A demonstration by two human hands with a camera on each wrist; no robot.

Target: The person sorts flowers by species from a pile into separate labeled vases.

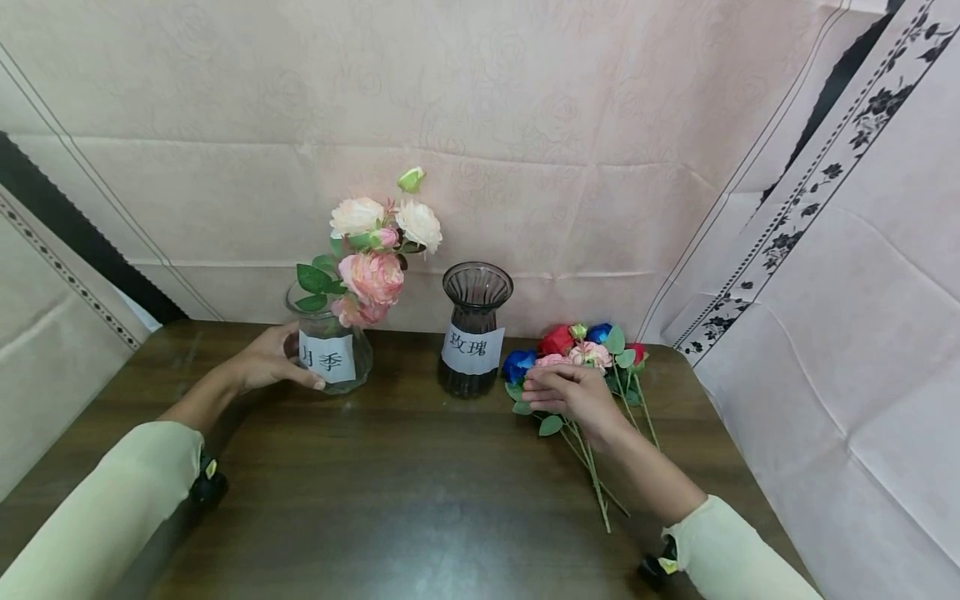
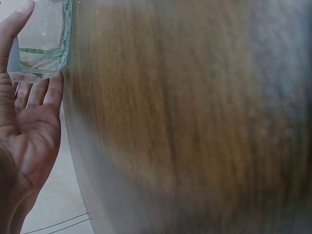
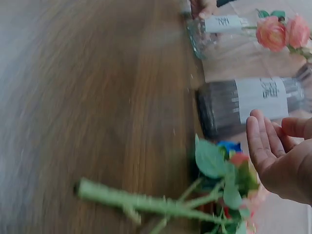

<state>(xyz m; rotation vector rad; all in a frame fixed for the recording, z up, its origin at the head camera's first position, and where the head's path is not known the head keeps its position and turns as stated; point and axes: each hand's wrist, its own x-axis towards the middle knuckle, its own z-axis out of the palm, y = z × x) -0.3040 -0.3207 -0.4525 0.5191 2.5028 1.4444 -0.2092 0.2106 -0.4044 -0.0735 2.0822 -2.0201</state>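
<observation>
My left hand (image 1: 266, 360) grips the clear glass vase (image 1: 363, 360), its thumb along the front and its fingers round the far side. A white paper label (image 1: 327, 357) with Chinese characters is on that vase. Pink and cream artificial flowers (image 1: 372, 279) stand in it, leaning right. Over the pile of loose flowers, my right hand (image 1: 573, 396) holds nothing, its fingers slightly bent and pointing left. That pile has a blue rose (image 1: 517, 366), a red rose (image 1: 557, 341) and pink blooms (image 1: 591, 355). In the right wrist view, a green stem (image 3: 146, 203) lies below the hand.
Between the hands stands a dark ribbed glass vase (image 1: 467, 383) with a labelled front and no flowers. The brown wooden table (image 1: 390, 500) runs back to a pale cloth backdrop (image 1: 525, 108). Long stems (image 1: 592, 479) reach toward the table's front.
</observation>
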